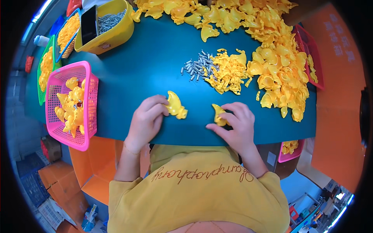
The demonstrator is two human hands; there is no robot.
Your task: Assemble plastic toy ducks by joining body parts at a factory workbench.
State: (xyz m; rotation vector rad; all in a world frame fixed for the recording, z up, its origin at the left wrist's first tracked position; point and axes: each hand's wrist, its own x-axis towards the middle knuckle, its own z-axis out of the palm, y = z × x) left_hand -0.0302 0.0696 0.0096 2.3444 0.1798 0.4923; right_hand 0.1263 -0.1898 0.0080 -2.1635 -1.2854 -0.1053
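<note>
Yellow plastic shells fill our work: our left hand (145, 122) pinches 1 shell (175, 105) at the teal table (147, 70) near its front edge, while our right hand (234, 123) curls its fingers around a smaller piece (218, 115) close by. We judge it best to line up both parts before pressing, keeping fingertips clear of the seam. Springs (198, 69) and small parts lie ahead, a big heap (279, 66) to the right, a pink basket (66, 136) to the left, orange floor below.

Pink basket (90, 101), yellow tub (116, 33), loose metal springs (198, 69).
</note>
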